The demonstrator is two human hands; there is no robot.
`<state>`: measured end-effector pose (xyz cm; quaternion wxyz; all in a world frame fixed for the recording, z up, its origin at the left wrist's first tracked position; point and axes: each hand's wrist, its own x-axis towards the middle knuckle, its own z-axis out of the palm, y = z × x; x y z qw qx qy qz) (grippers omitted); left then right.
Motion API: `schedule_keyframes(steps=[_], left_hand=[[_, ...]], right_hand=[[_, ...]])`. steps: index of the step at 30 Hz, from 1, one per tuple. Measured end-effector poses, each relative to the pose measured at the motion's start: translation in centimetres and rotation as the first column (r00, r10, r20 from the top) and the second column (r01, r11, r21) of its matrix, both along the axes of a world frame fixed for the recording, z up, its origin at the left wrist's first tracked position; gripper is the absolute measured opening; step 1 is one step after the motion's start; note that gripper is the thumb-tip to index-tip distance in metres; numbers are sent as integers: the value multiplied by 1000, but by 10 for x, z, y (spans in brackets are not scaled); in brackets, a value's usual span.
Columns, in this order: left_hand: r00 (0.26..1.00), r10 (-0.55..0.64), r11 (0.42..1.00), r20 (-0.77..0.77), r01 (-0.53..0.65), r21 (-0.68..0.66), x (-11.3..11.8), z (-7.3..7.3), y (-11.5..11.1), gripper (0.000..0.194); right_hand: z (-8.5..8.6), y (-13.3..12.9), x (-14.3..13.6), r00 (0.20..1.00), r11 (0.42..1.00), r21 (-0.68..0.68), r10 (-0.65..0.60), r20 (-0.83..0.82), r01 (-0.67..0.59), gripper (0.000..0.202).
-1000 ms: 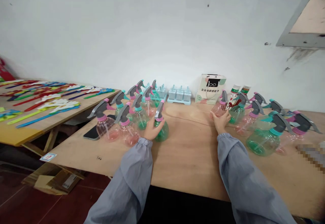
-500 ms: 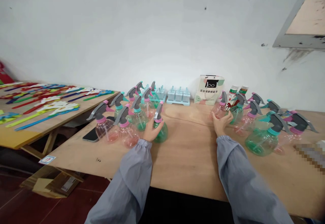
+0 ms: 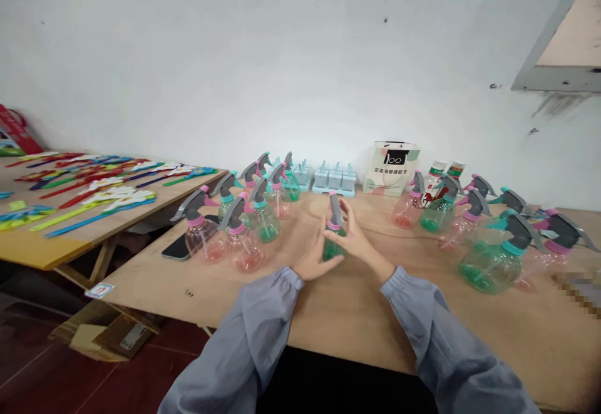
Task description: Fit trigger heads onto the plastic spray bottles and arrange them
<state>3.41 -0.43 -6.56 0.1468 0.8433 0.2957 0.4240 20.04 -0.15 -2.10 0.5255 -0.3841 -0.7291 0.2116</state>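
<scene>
Now | L+R hands [image 3: 313, 257] [image 3: 354, 238] cupped round green btl [image 3: 332, 248], fingers part-curled

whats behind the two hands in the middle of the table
Between the left hand and right hand, a spray bottle shows its grey head and some green body. Fingers cover parts of its sides, hiding the rest.

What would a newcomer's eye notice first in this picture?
Probably the left hand and right hand, close around one green spray bottle mid-table. Next, the pink and green spray bottles grouped on both sides of it. Far left, brightly coloured long-handled items cover much of another table.
</scene>
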Motion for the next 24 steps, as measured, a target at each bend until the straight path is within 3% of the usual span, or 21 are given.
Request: schedule_keyframes(steps=[2, 4, 7, 9, 11, 12, 13, 14, 15, 17, 20, 22, 24], left_hand=[[996, -49, 998, -71, 51, 23, 5, 0, -5, 108], [998, -40, 997, -52, 43, 68, 2, 2, -7, 100], [982, 120, 967, 145, -149, 206, -18, 7, -7, 74], [872, 318, 850, 373, -436, 295, -40, 13, -10, 59], [640, 472, 624, 606, -728, 283, -66, 21, -17, 56], [525, 510, 520, 681, -819, 242, -80, 26, -21, 59], [455, 535, 454, 712, -865, 211, -94, 30, -25, 63], [426, 563, 436, 708, -881, 183, -107, 33, -30, 68], [439, 601, 464, 668, -872, 156, -120, 36, -33, 73], [540, 661, 593, 521, -801, 76, -142, 35, -38, 82], [695, 639, 751, 329, -656, -74, -156, 22, -42, 82], [722, 631, 767, 283, -636, -88, -151, 14, -46, 73], [687, 688, 714, 233, -699, -45, -139, 9, -50, 65]], right_hand=[[9, -3, -8, 994, 996, -57, 60, -86, -65, 88], [18, -5, -8, 987, 987, -113, 95, -129, -110, 74], [25, -5, 1, 987, 968, -209, 116, -107, -136, 65], [26, -5, 5, 990, 968, -214, 120, -77, -134, 64], [24, -5, 7, 993, 978, -180, 100, -58, -109, 62], [24, -6, 8, 995, 980, -173, 90, -43, -96, 61], [23, -6, 8, 996, 981, -174, 88, -20, -90, 61], [23, -6, 8, 995, 980, -177, 99, 8, -96, 62], [23, -6, 8, 991, 977, -176, 126, 39, -117, 66], [22, -4, 9, 976, 971, -152, 200, 92, -185, 77], [19, 1, 9, 968, 971, -93, 230, 100, -221, 81], [18, 5, 9, 978, 978, -79, 199, 68, -194, 74], [19, 6, 9, 986, 983, -99, 159, 43, -154, 67]])
